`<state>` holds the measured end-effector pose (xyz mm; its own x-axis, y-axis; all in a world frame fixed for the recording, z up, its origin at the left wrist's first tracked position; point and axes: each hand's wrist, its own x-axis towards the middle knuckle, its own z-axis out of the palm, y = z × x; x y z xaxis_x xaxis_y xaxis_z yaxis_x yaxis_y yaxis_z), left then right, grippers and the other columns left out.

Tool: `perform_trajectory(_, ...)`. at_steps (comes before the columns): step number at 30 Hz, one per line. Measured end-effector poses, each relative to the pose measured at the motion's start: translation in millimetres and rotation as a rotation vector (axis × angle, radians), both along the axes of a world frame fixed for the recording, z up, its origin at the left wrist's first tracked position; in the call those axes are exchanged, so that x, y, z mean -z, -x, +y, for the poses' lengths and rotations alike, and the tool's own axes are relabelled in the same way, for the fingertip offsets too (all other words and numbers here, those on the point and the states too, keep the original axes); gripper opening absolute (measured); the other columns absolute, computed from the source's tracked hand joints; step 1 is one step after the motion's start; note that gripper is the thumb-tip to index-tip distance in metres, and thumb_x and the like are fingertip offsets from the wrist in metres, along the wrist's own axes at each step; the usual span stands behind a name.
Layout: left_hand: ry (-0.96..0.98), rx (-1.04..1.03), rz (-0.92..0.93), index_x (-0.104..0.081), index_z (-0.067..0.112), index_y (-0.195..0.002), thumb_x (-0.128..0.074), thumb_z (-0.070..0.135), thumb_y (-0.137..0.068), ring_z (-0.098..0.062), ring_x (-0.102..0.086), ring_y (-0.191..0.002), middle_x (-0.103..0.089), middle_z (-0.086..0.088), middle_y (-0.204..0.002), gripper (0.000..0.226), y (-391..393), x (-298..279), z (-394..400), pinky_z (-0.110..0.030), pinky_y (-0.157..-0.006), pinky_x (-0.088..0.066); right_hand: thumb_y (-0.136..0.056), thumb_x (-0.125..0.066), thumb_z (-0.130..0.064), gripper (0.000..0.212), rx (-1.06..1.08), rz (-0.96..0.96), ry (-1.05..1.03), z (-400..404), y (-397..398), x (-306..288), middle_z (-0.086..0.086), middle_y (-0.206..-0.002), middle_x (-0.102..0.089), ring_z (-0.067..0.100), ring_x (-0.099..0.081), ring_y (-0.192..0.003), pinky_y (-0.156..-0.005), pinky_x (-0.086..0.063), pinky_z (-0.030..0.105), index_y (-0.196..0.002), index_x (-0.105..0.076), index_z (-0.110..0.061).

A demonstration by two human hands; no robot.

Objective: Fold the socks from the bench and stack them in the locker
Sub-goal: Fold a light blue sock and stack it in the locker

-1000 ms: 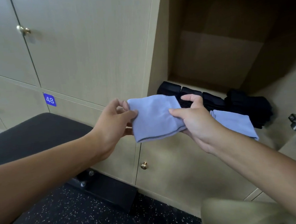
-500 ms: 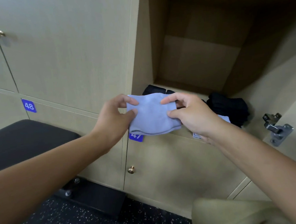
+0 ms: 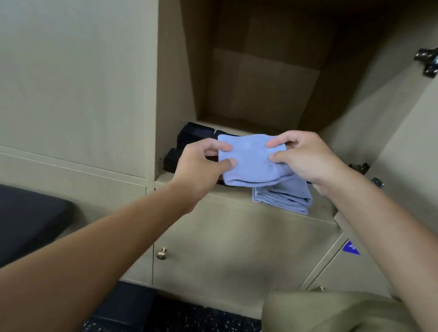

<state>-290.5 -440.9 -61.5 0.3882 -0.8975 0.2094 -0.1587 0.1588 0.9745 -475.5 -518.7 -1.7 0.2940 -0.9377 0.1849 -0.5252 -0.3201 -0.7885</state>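
Blue folded sock (image 3: pixel 251 158) pinched by both hands, black socks (image 3: pixel 192 139) half hidden

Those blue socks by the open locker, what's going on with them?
A person is putting folded socks away. Both hands, the left hand and the right hand, pinch a folded light blue sock by its sides, holding it at the mouth of the open locker. Just below it, a stack of folded blue socks sits at the shelf's front edge, with folded black socks further left inside. A black bench stands to the left.
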Motion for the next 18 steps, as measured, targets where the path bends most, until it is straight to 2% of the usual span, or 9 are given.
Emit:
perform_trajectory(2, -0.012, 0.041, 0.022, -0.074, 0.026, -0.107, -0.079, 0.015, -0.088, -0.015, -0.068, -0.101, -0.07, 0.004, -0.111, 0.022, 6.4, 2.1, -10.9, -0.034, -0.094, -0.057, -0.087, -0.071, -0.005, 0.022, 0.046, 0.007, 0.001, -9.2, 8.1, 2.4, -0.002, -0.1, -0.066, 0.012, -0.061, -0.096, -0.074, -0.044, 0.02, -0.101, -0.073, -0.022)
perform_trajectory(4, -0.031, 0.111, 0.046, -0.073, 0.02, -0.114, -0.078, 0.013, -0.09, -0.018, -0.07, -0.104, -0.069, 0.0, -0.116, 0.026, 11.8, 3.9, -21.5, -0.036, -0.096, -0.059, -0.085, -0.071, -0.006, 0.023, 0.094, 0.015, 0.01, -19.4, 16.8, 5.0, 0.0, -0.11, -0.068, 0.016, -0.063, -0.105, -0.08, -0.048, 0.025, -0.098, -0.073, -0.025)
perform_trajectory(8, -0.05, 0.231, 0.063, -0.067, 0.014, -0.128, -0.075, 0.011, -0.092, -0.017, -0.069, -0.11, -0.067, -0.001, -0.125, 0.037, 22.6, 5.1, -41.1, -0.031, -0.094, -0.059, -0.086, -0.073, -0.007, 0.022, 0.187, 0.024, 0.017, -33.4, 33.0, 13.3, 0.004, -0.114, -0.068, 0.021, -0.064, -0.105, -0.078, -0.049, 0.027, -0.092, -0.07, -0.028)
perform_trajectory(13, -0.074, 0.27, 0.059, -0.065, 0.009, -0.132, -0.074, 0.01, -0.093, -0.018, -0.07, -0.108, -0.067, -0.005, -0.125, 0.04, 32.4, 10.0, -60.0, -0.029, -0.094, -0.058, -0.091, -0.07, -0.005, 0.021, 0.217, 0.032, -0.054, -41.5, 46.9, 23.9, 0.007, -0.12, -0.065, 0.02, -0.059, -0.106, -0.083, -0.041, 0.024, -0.105, -0.071, -0.02)
perform_trajectory(16, -0.088, 0.25, -0.019, -0.067, 0.013, -0.131, -0.077, 0.014, -0.091, -0.016, -0.067, -0.112, -0.067, -0.004, -0.125, 0.042, 38.1, 15.0, -68.6, -0.032, -0.1, -0.056, -0.092, -0.069, -0.003, 0.022, 0.232, 0.043, -0.05, -44.7, 50.4, 26.8, 0.007, -0.122, -0.064, 0.02, -0.058, -0.106, -0.081, -0.041, 0.022, -0.105, -0.07, -0.02)
perform_trajectory(18, -0.09, 0.227, -0.053, -0.067, 0.014, -0.132, -0.078, 0.015, -0.09, -0.016, -0.065, -0.116, -0.067, -0.004, -0.126, 0.044, 40.7, 16.6, -73.0, -0.036, -0.103, -0.054, -0.093, -0.068, -0.003, 0.023, 0.244, 0.063, -0.039, -46.2, 51.4, 28.7, 0.005, -0.12, -0.063, 0.018, -0.058, -0.101, -0.073, -0.042, 0.019, -0.108, -0.071, -0.02)
